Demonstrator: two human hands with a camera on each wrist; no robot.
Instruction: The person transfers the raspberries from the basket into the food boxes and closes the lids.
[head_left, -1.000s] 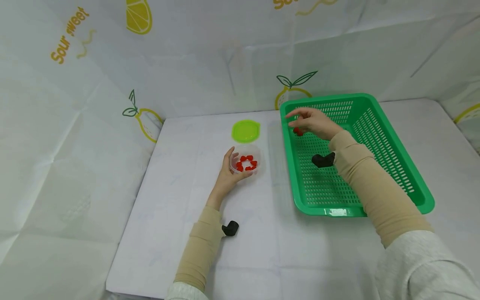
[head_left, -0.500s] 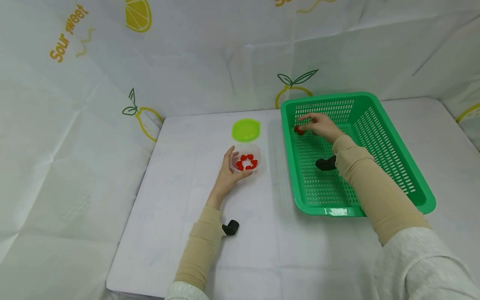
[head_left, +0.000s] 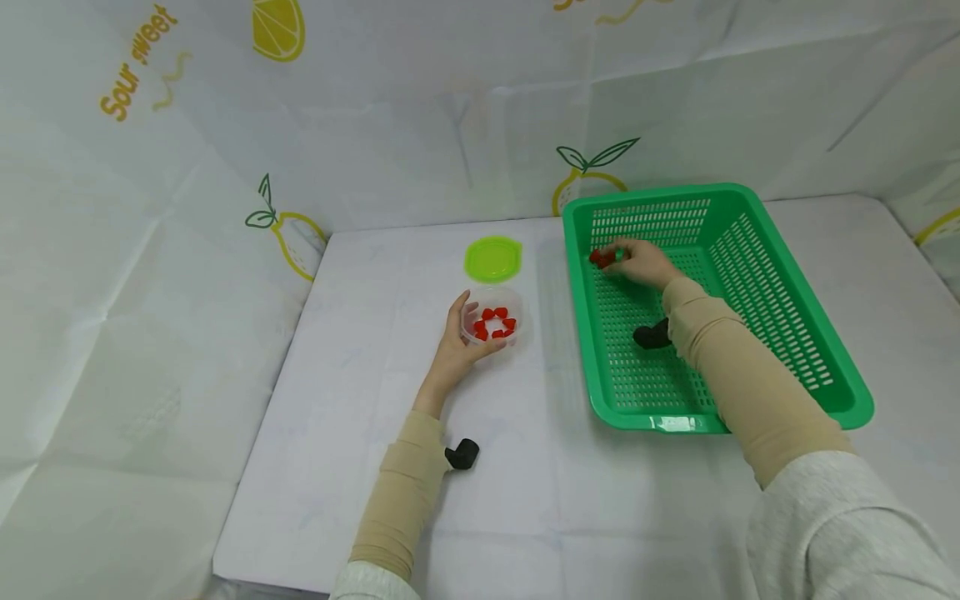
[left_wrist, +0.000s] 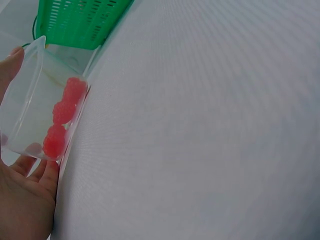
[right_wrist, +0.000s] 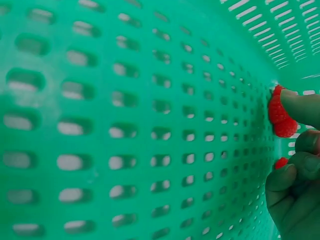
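Note:
My left hand (head_left: 452,357) grips a clear round plastic tub (head_left: 512,300) from its left side, thumb and fingers around the wall. Several red raspberries (left_wrist: 64,112) lie on the tub's bottom, seen through its side in the left wrist view. Inside the green plastic basket (head_left: 585,350), my right hand (head_left: 642,262) reaches down to the far left corner. Its curled thumb and fingers pinch at a raspberry (right_wrist: 284,126) there. Another bit of red raspberry (right_wrist: 281,162) shows beside the fingers, which partly hide it.
A lime-green lid (head_left: 492,259) lies on the white-covered table (head_left: 360,392) just behind the tub. The basket's slotted walls rise around my right hand. A white sheet with lemon prints (head_left: 450,117) hangs behind the table.
My right hand has lowered into the basket, and its spread fingers have closed in on the raspberries in the corner. My left hand and the tub have stayed in place.

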